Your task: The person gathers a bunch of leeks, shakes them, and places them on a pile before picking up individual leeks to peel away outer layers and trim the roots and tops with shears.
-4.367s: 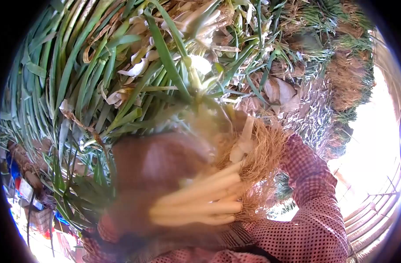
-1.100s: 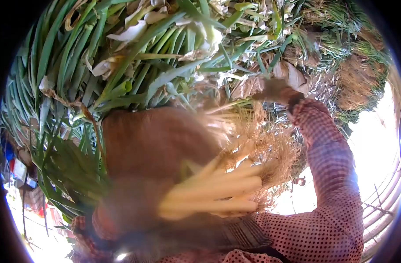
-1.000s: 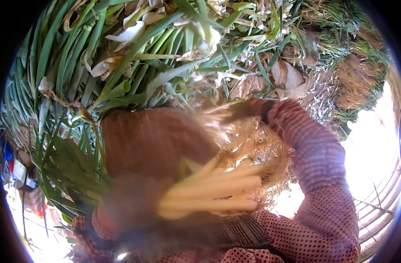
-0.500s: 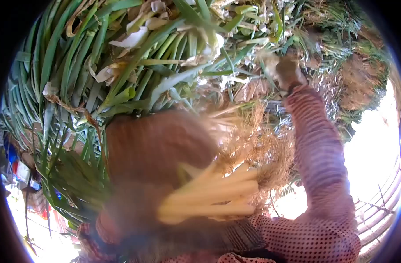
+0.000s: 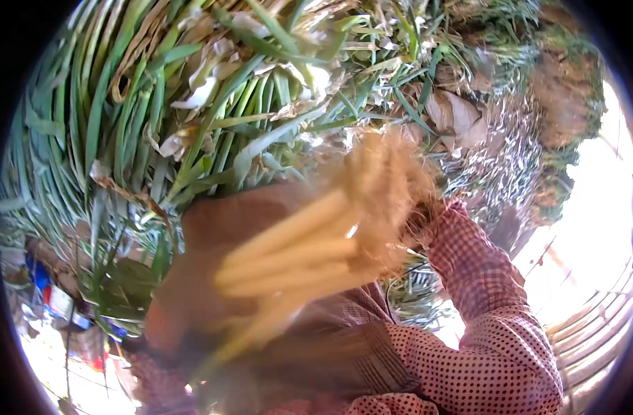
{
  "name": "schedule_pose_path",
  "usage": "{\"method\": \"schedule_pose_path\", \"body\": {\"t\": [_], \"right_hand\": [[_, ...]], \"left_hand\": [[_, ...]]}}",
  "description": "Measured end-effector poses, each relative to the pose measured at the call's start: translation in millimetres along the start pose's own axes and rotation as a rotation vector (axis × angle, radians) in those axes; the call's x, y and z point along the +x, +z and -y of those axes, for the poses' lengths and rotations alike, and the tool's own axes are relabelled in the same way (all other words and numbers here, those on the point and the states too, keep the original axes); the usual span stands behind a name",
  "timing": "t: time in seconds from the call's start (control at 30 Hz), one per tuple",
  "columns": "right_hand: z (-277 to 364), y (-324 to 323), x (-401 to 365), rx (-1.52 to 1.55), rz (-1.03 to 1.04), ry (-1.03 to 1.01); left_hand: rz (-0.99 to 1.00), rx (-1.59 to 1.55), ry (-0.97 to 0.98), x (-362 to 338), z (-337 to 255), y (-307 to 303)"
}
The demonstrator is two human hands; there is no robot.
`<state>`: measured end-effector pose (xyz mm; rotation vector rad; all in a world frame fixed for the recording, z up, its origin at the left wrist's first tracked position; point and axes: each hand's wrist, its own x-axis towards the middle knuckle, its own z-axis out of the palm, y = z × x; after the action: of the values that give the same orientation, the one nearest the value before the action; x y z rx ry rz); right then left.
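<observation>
pale, leek-like stalks [image 5: 289, 257] bunched in l. hand [image 5: 200, 299], leafy heap [image 5: 74, 117] beyond.
l. hand clenched round bunch, tho blurred; r. hand [image 5: 422, 218] at the shaggy roots [image 5: 394, 190], grip can't tell. bunched stalks look stripped, w/ roots on; lots of unstripped greens in heap, approx. amt left unclear. loose leaf scraps [image 5: 200, 93] & dry husk [image 5: 460, 119] litter the area just past the hands; curved slats [image 5: 593, 335] at far r.

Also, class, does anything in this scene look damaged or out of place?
Yes: a withered brown leaf droops among fresh green leaves, and a crumpled, papery-looking scrap lies beside scattered pale bits.
</observation>
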<state>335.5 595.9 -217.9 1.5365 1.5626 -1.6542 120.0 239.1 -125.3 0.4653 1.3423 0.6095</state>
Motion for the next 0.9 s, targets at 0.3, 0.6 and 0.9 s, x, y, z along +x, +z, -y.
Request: {"method": "schedule_pose_path", "body": {"t": [0.3, 0.6, 0.9], "right_hand": [[-23, 2, -18, -0.152, -0.304, -0.268], [28, 87, -39, -0.222, -0.104, -0.670], [-19, 107, -28, -0.494, 0.317, -0.355]], "left_hand": [[0.036, -0.392, -0.311, 10, 70, -22], [-0.097, -0.281, -0.312, -15, 82, -21], [-0.429, -0.449, -0.223, -65, 126, -22]]}}
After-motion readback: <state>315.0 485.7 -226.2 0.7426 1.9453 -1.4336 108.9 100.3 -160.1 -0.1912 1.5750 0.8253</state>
